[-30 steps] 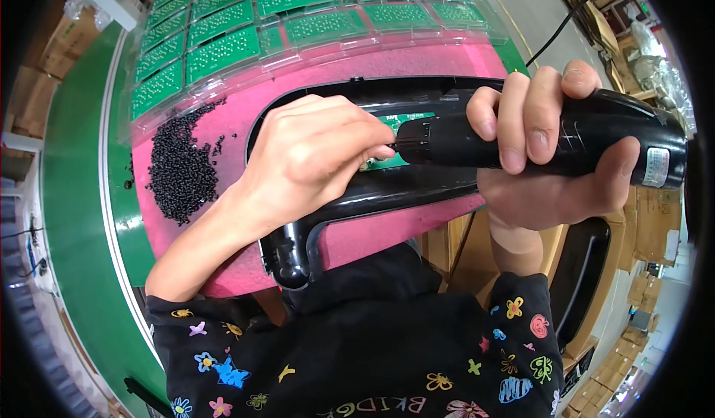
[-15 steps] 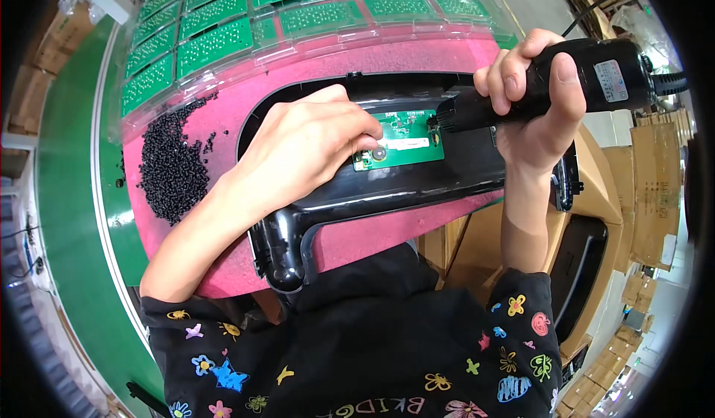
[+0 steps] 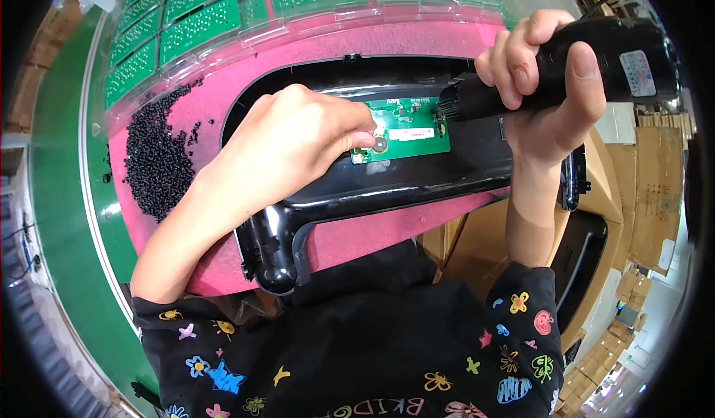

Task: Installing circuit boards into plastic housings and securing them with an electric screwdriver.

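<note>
A green circuit board [image 3: 413,147] lies in the hollow of a long, curved black plastic shell [image 3: 473,166]. My left hand [image 3: 290,138] reaches over the shell's left part, thumb and forefinger pinched at the board's left end beside a small round part. My right hand [image 3: 542,133] is wrapped round a black electric screwdriver [image 3: 612,49], held almost level and pointing left. Its nose meets the board's right end; the tip and any screw there are too dark to make out.
Small black pieces, probably screws, form a heap [image 3: 158,161] left of the shell on the pink mat [image 3: 372,232]. Clear plastic trays with several green boards [image 3: 201,30] stand along the far side. A green surface [image 3: 59,157] runs at left; cardboard boxes [image 3: 655,172] stand at right.
The view has shifted slightly. My left hand keeps its pinch at the board, and the screwdriver stays at the board's right end, its rear now nearer the right rim.
</note>
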